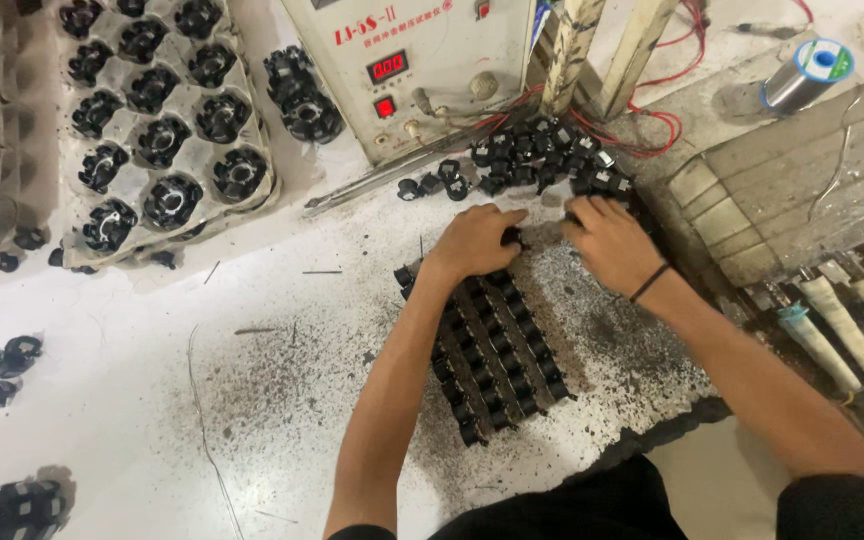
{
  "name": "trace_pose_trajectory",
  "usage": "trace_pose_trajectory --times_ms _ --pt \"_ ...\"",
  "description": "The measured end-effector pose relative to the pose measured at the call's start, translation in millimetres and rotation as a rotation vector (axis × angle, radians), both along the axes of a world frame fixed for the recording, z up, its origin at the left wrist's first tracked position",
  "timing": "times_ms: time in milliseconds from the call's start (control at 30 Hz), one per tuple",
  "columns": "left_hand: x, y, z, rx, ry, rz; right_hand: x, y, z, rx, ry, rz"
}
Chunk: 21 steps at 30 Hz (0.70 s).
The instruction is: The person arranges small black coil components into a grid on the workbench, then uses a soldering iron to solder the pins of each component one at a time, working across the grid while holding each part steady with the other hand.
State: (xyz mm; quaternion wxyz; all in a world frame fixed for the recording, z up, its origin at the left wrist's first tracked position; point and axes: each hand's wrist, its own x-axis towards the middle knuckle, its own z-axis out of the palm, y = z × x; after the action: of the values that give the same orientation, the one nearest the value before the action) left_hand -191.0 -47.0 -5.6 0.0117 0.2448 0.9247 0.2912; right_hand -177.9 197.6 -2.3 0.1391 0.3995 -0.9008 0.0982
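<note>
Rows of small black bobbins (497, 355) lie packed on the speckled table (252, 400), and at their far end the left hand (474, 240) pinches one while the right hand (607, 240) curls over the loose pile (547, 150), grip hidden; seat each flush

Even overhead light, soft shadows under both forearms; corners bend, probably wide-angle lens. White speckled worktop (252, 400) slightly overexposed, focus sharp.

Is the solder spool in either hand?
No. The solder spool lies apart at the top right, while the left hand and right hand rest on the small black parts.
</note>
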Motion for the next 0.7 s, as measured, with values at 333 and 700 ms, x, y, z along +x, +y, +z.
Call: trace_pose_trajectory --times_ms 333,700 --pt "2 5 -6 -0.029 0.054 0.017 32 -6 -23 -0.515 -0.431 -0.220" --pt "3 6 -4 -0.108 0.029 0.028 -20 -24 -11 -0.160 -0.013 -0.054"
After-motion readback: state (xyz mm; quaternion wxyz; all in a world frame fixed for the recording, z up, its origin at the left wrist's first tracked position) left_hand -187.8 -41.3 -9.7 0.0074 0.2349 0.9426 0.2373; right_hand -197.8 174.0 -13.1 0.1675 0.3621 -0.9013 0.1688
